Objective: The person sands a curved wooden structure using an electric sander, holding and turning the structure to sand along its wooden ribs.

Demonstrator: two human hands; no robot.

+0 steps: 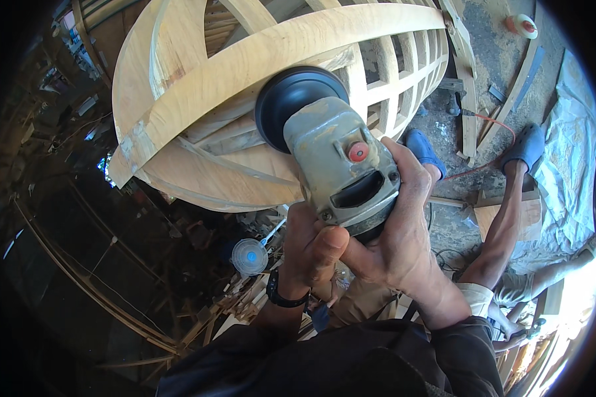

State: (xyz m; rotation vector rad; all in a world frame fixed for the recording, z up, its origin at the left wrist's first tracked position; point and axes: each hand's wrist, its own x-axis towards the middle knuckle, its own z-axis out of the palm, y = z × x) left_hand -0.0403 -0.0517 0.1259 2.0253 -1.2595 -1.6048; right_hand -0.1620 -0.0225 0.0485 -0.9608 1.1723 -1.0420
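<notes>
Both forearms enter from the lower edge in dark sleeves and converge on one tool. The right hand [404, 228] wraps the right flank of the grey, dust-coated handheld angle grinder [341, 165]; its fingers curl over the upper right side of the housing and the thumb lies below the body. The left hand [309, 246] clasps the rear underside of the same housing, thumb pressed toward the right hand, with a black wristwatch [281, 294] on the wrist. Both grips are fully closed on the tool.

The grinder sits at frame centre. Its black round backing disc [291, 99] lies against the pale, curved wooden lattice frame [245, 59], on a broad band near that frame's lower right edge. A red round button [358, 152] stands on top of the housing, with a dark oblong slot [361, 190] just below it.

A round translucent plastic lid with a blue centre [249, 256] lies below the frame's lower edge, just left of the left hand. A red-and-white roll [523, 25] lies on the concrete floor [483, 46] near the upper right corner. The person's feet in blue slip-on shoes [526, 147] stand on the ground right of the frame.
</notes>
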